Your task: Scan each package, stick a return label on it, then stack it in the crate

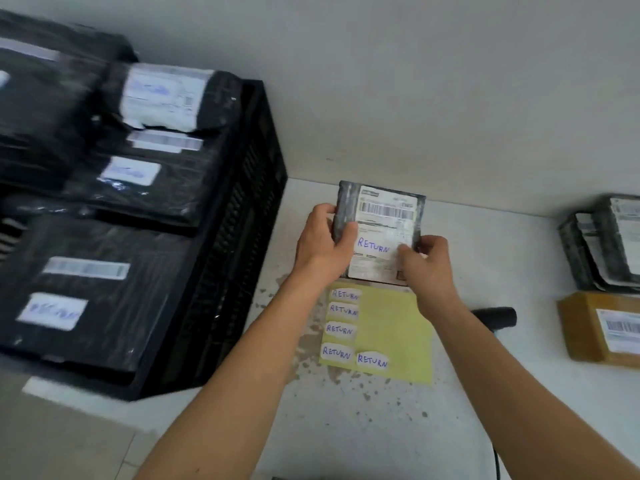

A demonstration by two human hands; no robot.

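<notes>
Above the yellow sheet [394, 327], package [381, 216] upright, barcode end away, in both hands' grip.

A small grey-black package [379, 230] is held upright above the white table, its barcode label facing the camera with a handwritten RETURN label [374, 244] stuck on it. At its nine o'clock stands the black crate [239, 237], stacked with labelled black packages [104, 237]. At six o'clock lies a yellow sheet [391, 337] bearing five RETURN stickers.

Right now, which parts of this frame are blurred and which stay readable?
Head view: the black crate and its stacked packages at left are motion-smeared, labels unreadable; the held package and its RETURN label at centre are fairly sharp, as is the yellow label sheet; lighting is soft and even, no glare.
</notes>
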